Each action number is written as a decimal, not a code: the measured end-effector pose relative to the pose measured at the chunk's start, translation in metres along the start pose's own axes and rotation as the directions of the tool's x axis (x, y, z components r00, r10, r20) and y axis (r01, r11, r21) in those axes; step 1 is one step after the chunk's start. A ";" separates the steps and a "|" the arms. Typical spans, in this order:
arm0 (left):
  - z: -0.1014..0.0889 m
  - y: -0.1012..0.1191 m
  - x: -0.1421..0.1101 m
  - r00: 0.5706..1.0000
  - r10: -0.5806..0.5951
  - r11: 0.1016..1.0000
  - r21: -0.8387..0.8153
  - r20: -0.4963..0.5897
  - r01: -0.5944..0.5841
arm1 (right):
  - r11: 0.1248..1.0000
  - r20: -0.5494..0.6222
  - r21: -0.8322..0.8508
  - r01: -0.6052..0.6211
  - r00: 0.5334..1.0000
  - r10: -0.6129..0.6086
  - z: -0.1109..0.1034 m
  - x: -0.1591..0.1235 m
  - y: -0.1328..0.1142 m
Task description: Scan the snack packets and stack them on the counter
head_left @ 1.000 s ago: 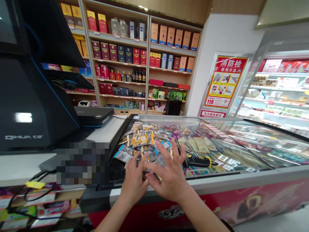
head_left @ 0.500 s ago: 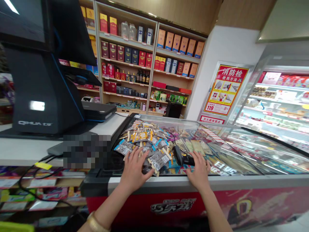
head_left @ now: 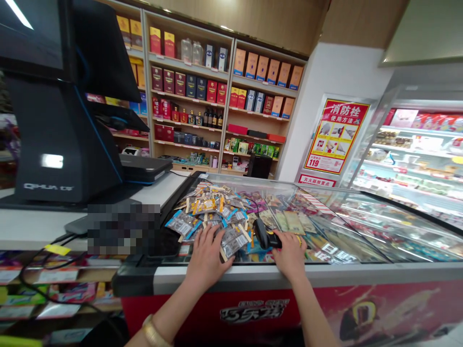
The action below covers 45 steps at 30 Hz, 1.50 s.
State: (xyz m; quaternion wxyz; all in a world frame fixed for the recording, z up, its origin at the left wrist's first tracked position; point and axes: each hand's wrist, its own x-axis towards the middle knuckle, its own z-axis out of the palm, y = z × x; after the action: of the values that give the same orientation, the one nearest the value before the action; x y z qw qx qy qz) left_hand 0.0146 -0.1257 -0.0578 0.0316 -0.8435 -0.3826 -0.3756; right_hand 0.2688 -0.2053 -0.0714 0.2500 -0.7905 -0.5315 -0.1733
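My left hand is over the near side of a heap of small snack packets. Its fingers and thumb close on the left end of a clear-and-grey snack packet, which lies tilted at the front of the heap. My right hand wraps around the handle of a black barcode scanner. The scanner's head points left, toward the packets, and its cable runs back behind it. Both hands are just above the front edge of the glass-topped chest freezer.
A dark checkout terminal stands on the white counter at the left. Below it hang cables before shelves of small goods. Bottle and box shelves line the back wall. A lit refrigerated case stands right.
My left hand has moved right, onto the end of the front packet. My right hand has moved left and its fingers have closed round the scanner handle. The view has shifted slightly.
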 end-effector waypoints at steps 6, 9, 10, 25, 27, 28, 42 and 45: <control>-0.002 -0.004 -0.001 0.999 0.010 0.988 -0.151 -0.047 -0.017 | 1.000 -0.138 0.012 -0.016 0.990 0.018 0.005 -0.004 0.005; 0.001 -0.010 -0.003 0.993 -0.021 0.963 -0.269 -0.118 -0.012 | 0.999 -0.297 0.015 0.044 0.954 -0.037 0.005 -0.008 0.006; 0.002 -0.012 -0.004 0.990 -0.042 0.952 -0.305 -0.134 -0.001 | 0.997 -0.353 0.011 0.073 0.933 -0.064 0.004 -0.009 0.007; -0.004 -0.017 -0.009 0.946 -0.319 0.747 -0.629 -0.054 0.216 | 0.807 -0.283 0.134 0.575 0.803 -0.524 -0.055 -0.033 -0.036; -0.005 -0.017 -0.009 0.951 -0.304 0.734 -0.647 -0.046 0.204 | 0.801 -0.221 0.163 0.575 0.813 -0.539 -0.065 -0.041 -0.053; -0.004 -0.016 -0.009 0.952 -0.302 0.726 -0.658 -0.047 0.198 | 0.801 -0.195 0.180 0.571 0.819 -0.539 -0.068 -0.044 -0.059; -0.054 -0.025 -0.021 0.845 -0.518 0.249 -0.921 0.134 0.299 | 0.741 -0.463 0.353 0.572 0.794 -0.393 -0.065 -0.065 -0.069; -0.058 -0.035 -0.030 0.834 -0.536 0.159 -0.955 0.130 0.251 | 0.720 -0.482 0.383 0.578 0.790 -0.378 -0.063 -0.070 -0.072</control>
State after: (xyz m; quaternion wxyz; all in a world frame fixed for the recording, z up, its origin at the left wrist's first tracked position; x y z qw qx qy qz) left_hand -0.0572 -0.1391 -0.0444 -0.5292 -0.5076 -0.2815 -0.6189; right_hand 0.1757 -0.2720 -0.0424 0.4915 -0.4789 -0.6897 -0.2309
